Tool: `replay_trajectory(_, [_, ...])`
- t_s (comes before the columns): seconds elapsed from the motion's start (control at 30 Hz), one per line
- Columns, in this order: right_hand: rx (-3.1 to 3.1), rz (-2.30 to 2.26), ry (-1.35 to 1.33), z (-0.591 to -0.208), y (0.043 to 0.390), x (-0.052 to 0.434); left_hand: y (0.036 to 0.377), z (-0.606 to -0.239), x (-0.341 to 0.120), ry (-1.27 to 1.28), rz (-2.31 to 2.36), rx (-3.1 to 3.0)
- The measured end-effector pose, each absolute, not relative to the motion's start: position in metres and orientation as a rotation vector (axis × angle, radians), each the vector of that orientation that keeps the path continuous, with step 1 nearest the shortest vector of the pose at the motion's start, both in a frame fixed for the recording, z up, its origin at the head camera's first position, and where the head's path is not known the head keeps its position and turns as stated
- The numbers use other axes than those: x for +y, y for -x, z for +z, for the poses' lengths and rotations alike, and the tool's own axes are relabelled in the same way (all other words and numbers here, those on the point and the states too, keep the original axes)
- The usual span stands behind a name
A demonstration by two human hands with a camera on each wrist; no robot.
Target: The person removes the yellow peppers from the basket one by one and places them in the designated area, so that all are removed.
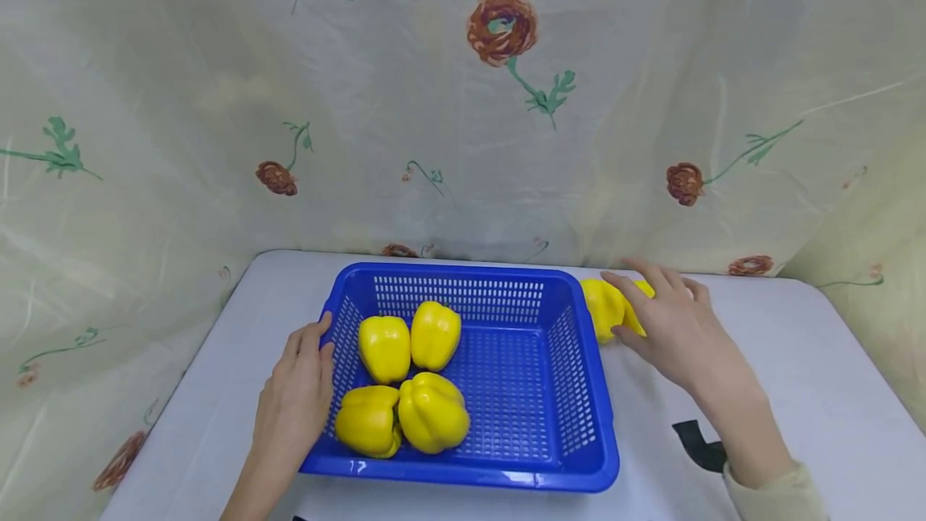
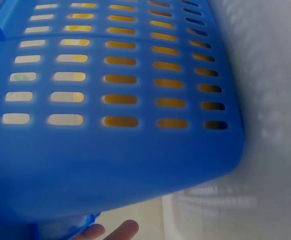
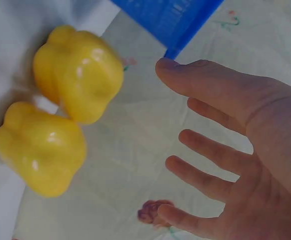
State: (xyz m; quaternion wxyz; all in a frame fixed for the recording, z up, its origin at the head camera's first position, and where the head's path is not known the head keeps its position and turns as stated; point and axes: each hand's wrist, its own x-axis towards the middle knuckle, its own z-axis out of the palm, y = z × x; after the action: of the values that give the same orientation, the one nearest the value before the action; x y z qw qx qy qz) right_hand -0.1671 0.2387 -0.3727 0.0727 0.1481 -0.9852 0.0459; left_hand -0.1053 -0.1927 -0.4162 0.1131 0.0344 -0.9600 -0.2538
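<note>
My left hand [image 1: 292,396] rests against the left rim of a blue plastic basket [image 1: 506,478], its fingers relaxed along the edge. Two fingertips [image 2: 123,231] show low in the left wrist view, beside the basket's slotted wall [image 2: 110,160]. Inside the basket, several yellow bell peppers [image 1: 384,349] sit grouped at the left. Over two more yellow bell peppers [image 1: 602,308] right of the basket, my right hand [image 1: 676,328] hovers with fingers spread. The right wrist view shows those peppers, one bell pepper [image 3: 80,75] beside another bell pepper [image 3: 43,150], apart from the hand.
Everything stands on a white table [image 1: 767,360] with rounded far corners. A flower-printed curtain [image 1: 579,143] hangs behind and around it. Near the right forearm lies a black strip [image 1: 698,445].
</note>
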Motion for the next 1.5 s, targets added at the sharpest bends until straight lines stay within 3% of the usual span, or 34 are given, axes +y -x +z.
replay_trajectory(0.53, [-2.837, 0.115, -0.701, -0.348, 0.148, 0.197, 0.104, -0.416, -0.193, -0.094, -0.729, -2.811])
replay_trajectory(1.13, [-2.761, 0.151, -0.883, -0.324, 0.162, 0.149, 0.104, -0.415, -0.193, -0.098, -0.738, -2.81])
replay_trajectory(1.5, [-2.8, 0.045, -1.086, -0.34, 0.179, 0.108, 0.104, -0.417, -0.193, -0.089, -0.738, -2.795])
